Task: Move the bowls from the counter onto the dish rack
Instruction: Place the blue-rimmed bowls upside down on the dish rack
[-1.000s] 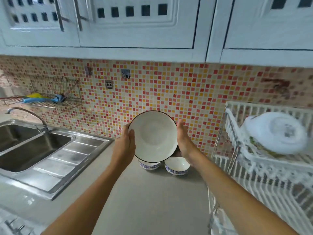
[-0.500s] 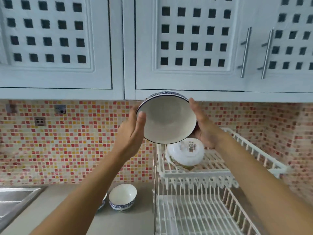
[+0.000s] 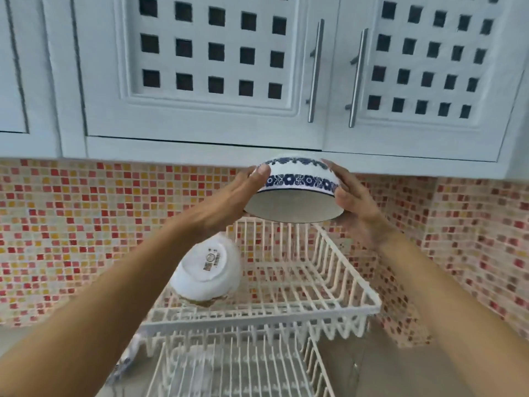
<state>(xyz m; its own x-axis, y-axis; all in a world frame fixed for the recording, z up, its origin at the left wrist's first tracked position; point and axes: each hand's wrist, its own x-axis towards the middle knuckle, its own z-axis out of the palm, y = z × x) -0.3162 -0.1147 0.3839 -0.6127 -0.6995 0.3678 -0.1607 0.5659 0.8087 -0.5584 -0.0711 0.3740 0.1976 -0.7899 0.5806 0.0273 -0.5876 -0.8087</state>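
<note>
You hold the bowl (image 3: 297,190) between both hands, mouth turned down and tipped a little toward you, above the far part of the rack's (image 3: 257,319) upper tier and just under the cabinet (image 3: 200,133). Your left hand (image 3: 229,204) presses its fingers against the bowl's left wall near the rim; your right hand (image 3: 355,202) cups the right wall, fingers wrapped toward the far side. Both grips are clenched on the bowl, one palm each side.

It looks like glazed ceramic with a blue flower band: stiff, fairly weighty for its size, smooth and probably slick, and it will chip or break if it knocks the wire or drops. Your hold on the two opposite walls just above the rim suits it; keep the pressure even so it cannot squirt out.

A white bowl (image 3: 207,270) already lies upside down on the near left of the upper tier, foot ring up. The open wire to its right is the likely landing spot. Lower the bowl gently, keep it clear of the white one, and let the rim settle on the wires before you loosen either hand.
</note>
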